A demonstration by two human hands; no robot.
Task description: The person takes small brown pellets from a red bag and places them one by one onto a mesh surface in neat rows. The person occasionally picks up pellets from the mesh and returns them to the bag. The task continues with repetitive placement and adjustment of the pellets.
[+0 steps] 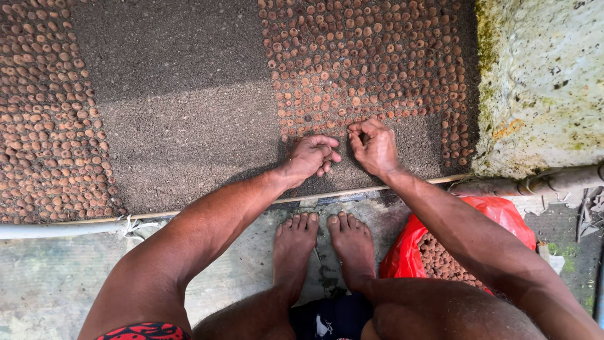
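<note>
While pressing brown nuts (352,75) into the sandy bed (182,126), left hand (309,158) curled loosely with contents hidden, right hand (374,146) pinched shut at the patch's lower edge, on what cannot be told. Right patch mostly filled; middle strip bare; red bag (415,245) holding more.

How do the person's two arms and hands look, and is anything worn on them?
Both arms are bare from shoulder to wrist: no sleeves, no gloves. The left hand and the right hand carry no ring, watch or bracelet that can be seen. The forearms look lean and sinewy. The fingers seem dusty from the soil, though this is hard to tell.
</note>
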